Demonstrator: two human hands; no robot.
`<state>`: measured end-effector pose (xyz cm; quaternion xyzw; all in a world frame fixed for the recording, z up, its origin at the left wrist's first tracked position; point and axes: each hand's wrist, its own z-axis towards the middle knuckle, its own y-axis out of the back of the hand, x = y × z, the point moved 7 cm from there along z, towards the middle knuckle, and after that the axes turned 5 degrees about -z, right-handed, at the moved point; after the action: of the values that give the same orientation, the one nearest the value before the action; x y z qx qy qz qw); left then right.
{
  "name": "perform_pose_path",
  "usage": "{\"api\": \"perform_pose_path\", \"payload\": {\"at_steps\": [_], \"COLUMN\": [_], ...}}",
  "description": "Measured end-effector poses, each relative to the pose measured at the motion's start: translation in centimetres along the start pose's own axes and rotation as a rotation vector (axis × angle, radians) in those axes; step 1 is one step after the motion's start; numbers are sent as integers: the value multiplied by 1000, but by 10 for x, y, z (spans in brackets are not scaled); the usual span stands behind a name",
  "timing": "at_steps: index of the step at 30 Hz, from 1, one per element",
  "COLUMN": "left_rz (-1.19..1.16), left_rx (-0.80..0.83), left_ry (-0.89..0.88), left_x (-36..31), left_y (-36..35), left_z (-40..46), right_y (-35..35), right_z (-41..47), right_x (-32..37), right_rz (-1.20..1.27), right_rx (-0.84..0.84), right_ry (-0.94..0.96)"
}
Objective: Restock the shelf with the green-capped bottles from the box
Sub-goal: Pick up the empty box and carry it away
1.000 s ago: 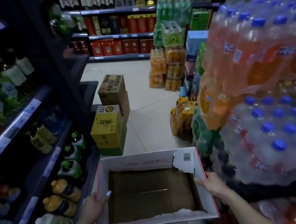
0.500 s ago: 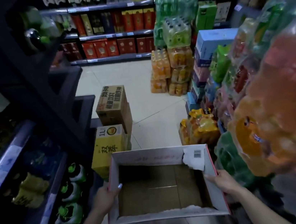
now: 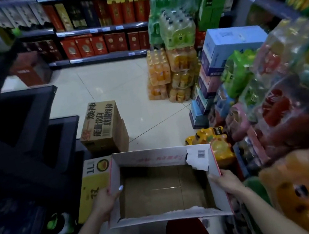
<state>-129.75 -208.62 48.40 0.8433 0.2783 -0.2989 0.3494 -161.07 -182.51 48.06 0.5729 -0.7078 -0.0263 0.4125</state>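
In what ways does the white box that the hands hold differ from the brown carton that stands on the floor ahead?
The white box is open on top and empty, showing its bare cardboard bottom; the brown carton is closed. The white box is held at its side walls by the left hand and the right hand; the brown carton rests on another carton. The brown carton bears large dark print; the white box shows faint red print. Both are cardboard.

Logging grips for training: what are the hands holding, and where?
Both hold the empty white cardboard box: left hand on its left wall, right hand on its right wall.
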Motion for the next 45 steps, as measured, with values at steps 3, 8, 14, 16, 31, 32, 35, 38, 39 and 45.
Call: {"api": "perform_pose_path", "payload": {"at_steps": [3, 8, 14, 16, 31, 32, 35, 38, 39, 45], "left_rz": [42, 93, 127, 126, 93, 83, 70, 94, 92, 114], "left_rx": [-1, -11, -17, -3, -18, -17, 20, 36, 30, 40], "left_ry": [45, 57, 127, 148, 243, 250, 260, 235, 221, 205], "left_x": [-27, -70, -99, -99, 86, 102, 143, 166, 171, 196], "left_y": [-6, -17, -30, -39, -180, -189, -212, -230, -235, -262], "left_z": [40, 103, 183, 214, 495, 509, 539, 559, 566, 586], "right_y": [18, 42, 44, 38, -130, -143, -175, -195, -199, -214], "right_z": [45, 112, 191, 220, 527, 540, 570, 590, 594, 614], "right_x": [31, 73, 102, 102, -29, -42, -78, -109, -117, -139], "right_rz": [5, 11, 8, 14, -32, -28, -16, -13, -12, -16], "right_rx": [20, 43, 52, 37, -86, -93, -69, -45, -50, -39], "right_ry": [-10, -18, -54, -79, -263, -283, -322, -352, -350, -335]}}
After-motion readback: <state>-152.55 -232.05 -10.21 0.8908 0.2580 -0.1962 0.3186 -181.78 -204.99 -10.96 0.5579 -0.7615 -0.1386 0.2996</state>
